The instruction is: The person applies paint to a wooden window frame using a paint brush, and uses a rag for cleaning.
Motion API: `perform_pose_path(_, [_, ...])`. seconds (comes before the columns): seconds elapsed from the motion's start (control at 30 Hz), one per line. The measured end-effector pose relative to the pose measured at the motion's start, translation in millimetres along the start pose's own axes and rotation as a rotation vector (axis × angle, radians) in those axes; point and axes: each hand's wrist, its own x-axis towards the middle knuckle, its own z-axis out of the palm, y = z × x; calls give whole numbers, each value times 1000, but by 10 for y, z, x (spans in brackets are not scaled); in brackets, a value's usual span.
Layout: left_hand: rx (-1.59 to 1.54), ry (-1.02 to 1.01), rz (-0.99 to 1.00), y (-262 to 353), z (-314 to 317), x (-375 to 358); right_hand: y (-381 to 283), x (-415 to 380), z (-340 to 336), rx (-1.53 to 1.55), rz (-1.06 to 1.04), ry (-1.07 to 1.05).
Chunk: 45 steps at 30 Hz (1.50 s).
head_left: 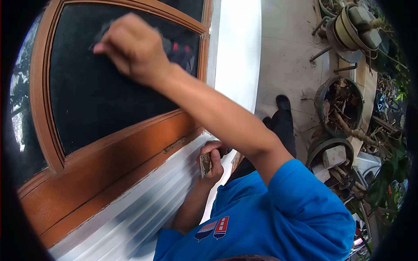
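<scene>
My right hand (135,50) is raised in front of the dark glass pane (109,100), slightly blurred, with its fingers curled closed. What they hold, if anything, is hidden. Lower down, beside the white ledge under the window, my left hand (213,163) grips a small flat piece with a worn, speckled brownish face (205,164). Its kind cannot be made out. An orange-brown wooden frame (117,145) surrounds the pane, with a rough worn patch on its lower rail near my left hand.
White ridged wall siding (152,217) runs below the window, and a white wall strip (237,48) stands beside it. Pots with soil and branches (342,102), a stand (348,48) holding grey blocks, and plants line the tiled floor (283,56) to the right.
</scene>
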Motion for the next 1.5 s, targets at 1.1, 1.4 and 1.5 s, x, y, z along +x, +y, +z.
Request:
perform_pose_path(1.1, [-238, -66, -48, -123, 21, -76, -32, 559, 488, 7, -89, 33])
perform_pose_path(1.4, [-141, -52, -117, -98, 99, -75, -130, 133, -109, 64, -318, -346])
perform_pose_path(1.5, [-110, -80, -65, -111, 67, -96, 473, 77, -372, -205, -139, -339])
